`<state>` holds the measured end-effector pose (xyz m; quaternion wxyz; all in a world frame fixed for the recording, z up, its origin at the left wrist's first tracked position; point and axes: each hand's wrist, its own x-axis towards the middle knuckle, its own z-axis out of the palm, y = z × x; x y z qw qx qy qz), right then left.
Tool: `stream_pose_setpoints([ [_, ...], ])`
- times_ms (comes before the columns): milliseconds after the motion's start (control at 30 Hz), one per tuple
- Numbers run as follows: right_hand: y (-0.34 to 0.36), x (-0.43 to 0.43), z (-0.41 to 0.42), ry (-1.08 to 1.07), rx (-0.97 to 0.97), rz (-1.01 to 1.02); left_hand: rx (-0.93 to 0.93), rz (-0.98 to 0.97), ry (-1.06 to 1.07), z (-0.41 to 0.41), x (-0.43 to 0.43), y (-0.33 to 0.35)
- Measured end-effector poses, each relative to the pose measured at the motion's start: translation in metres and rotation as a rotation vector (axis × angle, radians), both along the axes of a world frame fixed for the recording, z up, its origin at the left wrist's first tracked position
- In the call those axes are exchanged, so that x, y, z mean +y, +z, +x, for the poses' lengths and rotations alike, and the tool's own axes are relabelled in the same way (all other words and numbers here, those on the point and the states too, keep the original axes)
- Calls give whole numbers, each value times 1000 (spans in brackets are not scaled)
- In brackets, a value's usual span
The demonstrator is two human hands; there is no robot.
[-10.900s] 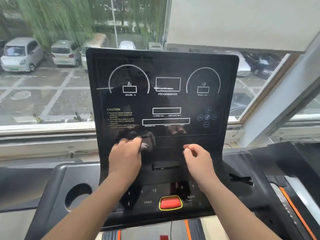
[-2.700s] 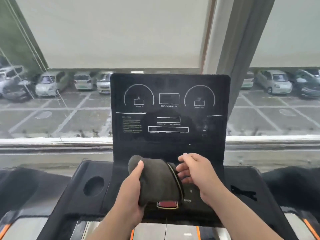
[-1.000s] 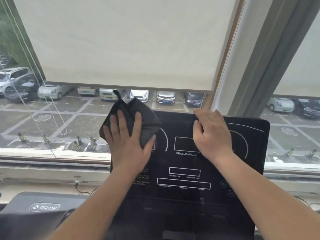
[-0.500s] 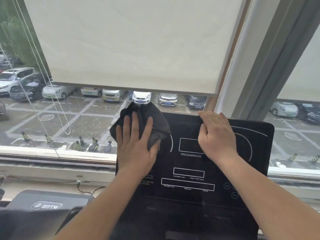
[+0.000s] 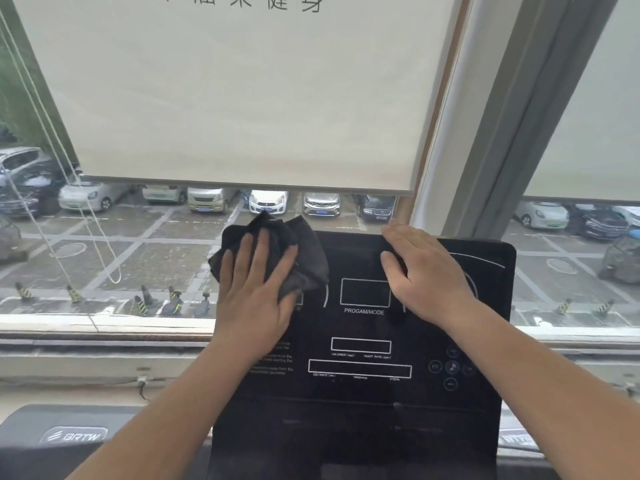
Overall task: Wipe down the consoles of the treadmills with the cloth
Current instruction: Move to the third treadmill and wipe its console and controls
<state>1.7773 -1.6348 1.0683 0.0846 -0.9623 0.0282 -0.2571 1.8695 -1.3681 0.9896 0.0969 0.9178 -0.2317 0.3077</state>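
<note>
The left hand (image 5: 256, 299) lies flat on the crumpled dark grey cloth (image 5: 304, 251) and pushes it onto the top left corner of the flat black treadmill console (image 5: 360, 403). Its fingers (image 5: 258, 247) are straight and a little spread. Bits of the cloth stick out past the top edge and left side of the console.

The right hand (image 5: 426, 275) holds the top edge of the console near the middle. Its fingers bend over the edge, close together, and the thumb lies on the front.

The console has white lines, boxes and the words PROGAM/MODE. Low on the left is a grey treadmill part (image 5: 76, 434) with the letters BRTW.

Behind the console is a big window with a white sill (image 5: 104, 323). A cream roller blind (image 5: 242, 98) covers the top of the glass, with thin white cords (image 5: 52, 209) at the left. Outside, parked cars (image 5: 268, 201) stand in a grey car park.
</note>
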Motion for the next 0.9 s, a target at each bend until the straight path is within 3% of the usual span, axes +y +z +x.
stream_pose_setpoints([
  [100,-1,-33,-17,-177,-66,-71,85,-101,33,-31,-33,-23],
  [233,-8,-64,-34,-284,-16,-68,-21,209,-278,-66,-45,-60],
  [333,-13,-71,-39,-286,-68,29,-137,386,-372,-44,-33,-33],
  [400,-16,-78,-39,-266,-115,33,-155,332,-267,-27,-39,-7],
  [567,-12,-108,-37,-165,-146,9,62,-95,5,-46,-111,4],
  [633,-11,-116,-37,-92,-148,68,55,-52,-59,-70,-139,-15],
  [733,-14,-125,-36,-42,-147,196,-113,267,-335,-82,-148,-31],
  [800,-17,-130,-37,-47,-138,281,-201,405,-406,-68,-144,-14],
  [900,-17,-138,-39,-26,-131,371,-163,230,-209,-55,-156,13],
])
